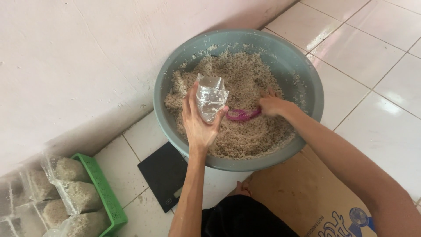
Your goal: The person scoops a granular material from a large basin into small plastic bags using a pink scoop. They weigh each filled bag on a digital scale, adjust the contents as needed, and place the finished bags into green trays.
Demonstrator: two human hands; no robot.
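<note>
While leaning over the bowl (307, 79), holding a bag (211, 98) up with the left hand (199, 127), just left of the middle of the bowl. Curling the fingers tight round the lower half of the bag, with its open mouth pointing up toward 12 o'clock. Gripping a pink scoop (240, 115) with the right hand (272, 105), at about 3 o'clock from the bag, with fingers closed on the handle. Resting the scoop low in the grain (245, 136), near the middle of the heap.

Maybe risking a spill: holding the bag only by its soft side, so possibly letting the mouth fold shut and sending grain down the outside. Possibly squeezing the thin plastic too hard and crushing the opening. Possibly loading the scoop too full and dropping grain over the rim at 6 o'clock, onto the scale (162, 173) lying partly under the bowl at 7 o'clock. Possibly bumping the rim with the right arm, reaching in from 4 o'clock. Working well apart from the basket (105, 188) of full bags (79, 195) at 8 o'clock, so likely not troubling those.
</note>
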